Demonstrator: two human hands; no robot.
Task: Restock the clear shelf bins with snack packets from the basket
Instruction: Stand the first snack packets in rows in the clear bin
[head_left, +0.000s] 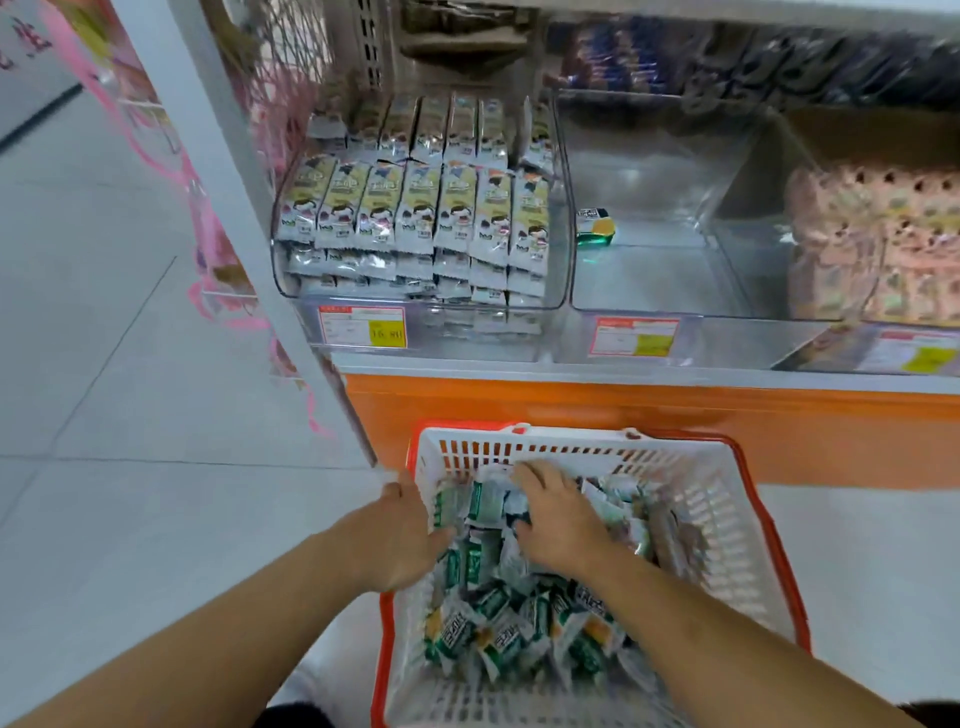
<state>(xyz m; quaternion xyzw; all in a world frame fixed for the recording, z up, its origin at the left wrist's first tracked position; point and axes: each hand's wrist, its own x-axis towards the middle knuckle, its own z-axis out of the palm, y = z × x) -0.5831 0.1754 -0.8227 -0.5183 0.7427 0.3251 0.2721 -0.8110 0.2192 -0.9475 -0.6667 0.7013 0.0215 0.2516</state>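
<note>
Snack packets (498, 618) lie loose in the basket (727, 519); left hand (402, 535) and right hand (558, 519) seemingly clutch a bunch together, so some could spill before reaching the near-empty bin (649, 280).

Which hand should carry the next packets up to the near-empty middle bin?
Likely the right hand: it lies on the green packets in the basket, almost below the middle bin. The left hand sits at the basket's left wall, under the full bin.
</note>
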